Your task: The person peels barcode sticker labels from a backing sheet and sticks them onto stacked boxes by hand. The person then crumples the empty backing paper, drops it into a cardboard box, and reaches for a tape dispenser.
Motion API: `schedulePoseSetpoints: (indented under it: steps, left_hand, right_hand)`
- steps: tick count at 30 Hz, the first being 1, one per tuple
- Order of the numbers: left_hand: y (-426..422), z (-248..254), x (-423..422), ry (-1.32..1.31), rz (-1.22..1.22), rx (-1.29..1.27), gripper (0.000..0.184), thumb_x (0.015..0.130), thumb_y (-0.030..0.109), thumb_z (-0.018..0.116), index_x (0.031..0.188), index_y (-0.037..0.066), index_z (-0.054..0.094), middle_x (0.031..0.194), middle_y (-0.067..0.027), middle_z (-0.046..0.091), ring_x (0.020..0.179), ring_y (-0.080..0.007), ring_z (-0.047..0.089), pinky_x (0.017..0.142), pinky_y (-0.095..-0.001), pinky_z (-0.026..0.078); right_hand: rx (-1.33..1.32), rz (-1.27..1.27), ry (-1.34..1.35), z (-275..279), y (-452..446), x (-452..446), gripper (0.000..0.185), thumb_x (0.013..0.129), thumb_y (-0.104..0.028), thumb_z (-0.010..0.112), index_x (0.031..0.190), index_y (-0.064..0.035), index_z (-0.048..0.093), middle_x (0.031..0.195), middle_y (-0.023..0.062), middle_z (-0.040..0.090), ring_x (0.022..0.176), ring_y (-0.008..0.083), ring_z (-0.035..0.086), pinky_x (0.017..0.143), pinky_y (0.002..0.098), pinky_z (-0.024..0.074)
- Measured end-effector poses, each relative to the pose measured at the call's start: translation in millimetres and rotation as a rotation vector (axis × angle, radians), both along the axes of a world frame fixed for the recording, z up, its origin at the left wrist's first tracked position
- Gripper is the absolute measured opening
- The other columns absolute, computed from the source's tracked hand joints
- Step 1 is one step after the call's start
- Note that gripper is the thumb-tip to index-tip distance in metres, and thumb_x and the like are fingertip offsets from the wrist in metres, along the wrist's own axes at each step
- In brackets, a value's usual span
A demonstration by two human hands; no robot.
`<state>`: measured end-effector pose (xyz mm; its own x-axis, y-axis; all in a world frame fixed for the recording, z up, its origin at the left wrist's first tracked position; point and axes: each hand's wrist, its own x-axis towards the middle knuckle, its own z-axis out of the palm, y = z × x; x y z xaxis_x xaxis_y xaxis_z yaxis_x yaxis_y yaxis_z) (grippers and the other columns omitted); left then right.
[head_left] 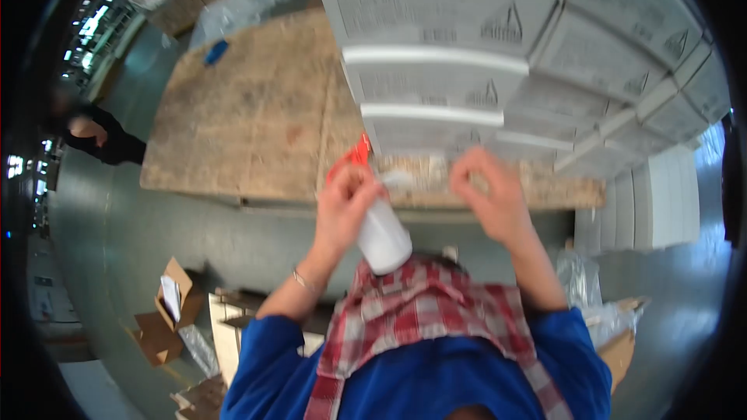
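Note:
My left hand (342, 206) is closed around the upper part of a white, bottle-like cylinder (384, 239), which tilts with its broad end towards my apron. A red piece (358, 152) sticks up just beyond my fingers, over the table edge; whether it belongs to the cylinder I cannot tell. My right hand (492, 190) hovers apart from it, in front of the stacked boxes. Its thumb and forefinger curl together in a pinch, somewhat blurred, and anything between the tips is too small to make out. A pale, blurred patch (398, 180) lies between the hands.
White printed boxes (436, 82) are stacked high on the wooden table (257, 117). A small blue object (216, 52) lies near its far left corner, by clear plastic (253, 4). Opened cartons (167, 315) stand on the floor at left. Another person (101, 132) is beyond the table's left side.

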<state>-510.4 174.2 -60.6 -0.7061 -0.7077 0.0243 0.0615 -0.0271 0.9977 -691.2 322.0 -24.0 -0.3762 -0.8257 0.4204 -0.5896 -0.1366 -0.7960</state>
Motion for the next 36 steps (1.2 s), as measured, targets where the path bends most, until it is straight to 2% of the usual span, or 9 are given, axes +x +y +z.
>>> schedulePoseSetpoints:
  steps: [2,5,8,10,13,15,19,22,36]
  left_hand:
    - [-3,-24,-2,-0.045,-0.004,0.045,0.006,0.089,0.007,0.059,0.089,0.004,0.054,0.078,-0.0015,0.062,0.07,-0.0068,0.057,0.062,-0.0213,0.045]
    - [-14,-62,-14,-0.083,-0.008,0.047,0.007,0.089,0.008,0.059,0.089,0.003,0.055,0.078,-0.0009,0.061,0.071,-0.0066,0.056,0.064,-0.0211,0.044]
    - [-25,-102,-27,-0.16,0.008,0.009,0.007,0.089,0.009,0.059,0.089,0.003,0.056,0.08,-0.0003,0.06,0.073,-0.0067,0.054,0.068,-0.0208,0.044]
    - [-35,-125,-41,-0.187,0.046,-0.149,0.009,0.088,0.01,0.061,0.09,0.002,0.058,0.08,0.0014,0.06,0.072,-0.0055,0.053,0.067,-0.0203,0.043]
    - [-40,-135,-64,-0.211,0.138,-0.215,0.013,0.085,0.013,0.064,0.088,0.001,0.061,0.077,-0.0019,0.063,0.068,-0.008,0.056,0.064,-0.023,0.045]
    - [-43,-141,-75,-0.221,0.183,-0.252,0.015,0.084,0.015,0.066,0.086,0.0,0.063,0.075,-0.0035,0.065,0.066,-0.0093,0.057,0.063,-0.0243,0.046]
    - [-47,-152,-92,-0.228,0.252,-0.36,0.014,0.085,0.015,0.066,0.088,0.001,0.065,0.076,-0.0003,0.063,0.068,-0.0069,0.053,0.064,-0.0232,0.044]
    - [-48,-158,-101,-0.256,0.388,-0.417,0.018,0.082,0.02,0.068,0.084,0.002,0.066,0.077,-0.0098,0.067,0.067,-0.0205,0.061,0.065,-0.0324,0.048]
    - [-47,-160,-109,-0.245,0.441,-0.377,0.018,0.083,0.019,0.068,0.083,0.001,0.066,0.077,-0.0119,0.067,0.068,-0.0225,0.063,0.065,-0.0335,0.048]
  right_hand:
    - [0.039,-0.084,-0.262,-39,-6,-1,0.008,0.082,0.0,0.062,0.086,-0.0017,0.056,0.079,0.0028,0.057,0.073,0.0115,0.055,0.071,0.0238,0.0447]
    - [0.083,-0.197,-0.369,-98,-16,-3,0.008,0.084,-0.004,0.063,0.09,-0.0011,0.057,0.081,0.0001,0.057,0.073,0.0083,0.053,0.07,0.0225,0.0448]
    - [0.114,-0.32,-0.416,-131,-30,-4,0.009,0.085,-0.005,0.064,0.091,-0.0011,0.058,0.081,-0.0005,0.058,0.073,0.0073,0.053,0.069,0.022,0.045]
    - [0.138,-0.385,-0.435,-151,-38,-7,0.01,0.085,-0.006,0.064,0.092,-0.001,0.059,0.081,-0.0008,0.058,0.073,0.0068,0.053,0.068,0.0218,0.0451]
    - [-0.008,-0.514,-0.431,-176,-53,-15,0.012,0.084,-0.007,0.066,0.093,-0.0013,0.06,0.083,0.0001,0.059,0.071,0.006,0.053,0.066,0.0215,0.0453]
    - [-0.006,-0.552,-0.411,-182,-60,-21,0.012,0.084,-0.008,0.067,0.091,-0.0017,0.06,0.082,0.0003,0.059,0.07,0.0067,0.053,0.065,0.0221,0.0455]
    - [-0.015,-0.659,-0.292,-190,-69,-26,0.011,0.082,-0.009,0.069,0.087,-0.0026,0.062,0.08,0.0012,0.058,0.067,0.0092,0.054,0.064,0.0242,0.046]
    - [-0.028,-0.724,-0.143,-193,-75,-26,0.011,0.08,-0.01,0.07,0.083,-0.0031,0.063,0.078,0.0021,0.057,0.064,0.0115,0.055,0.063,0.026,0.0463]
    - [-0.045,-0.879,0.026,-201,-87,-25,0.013,0.077,-0.014,0.073,0.079,-0.0052,0.064,0.075,0.0038,0.059,0.059,0.0158,0.056,0.059,0.0309,0.0452]
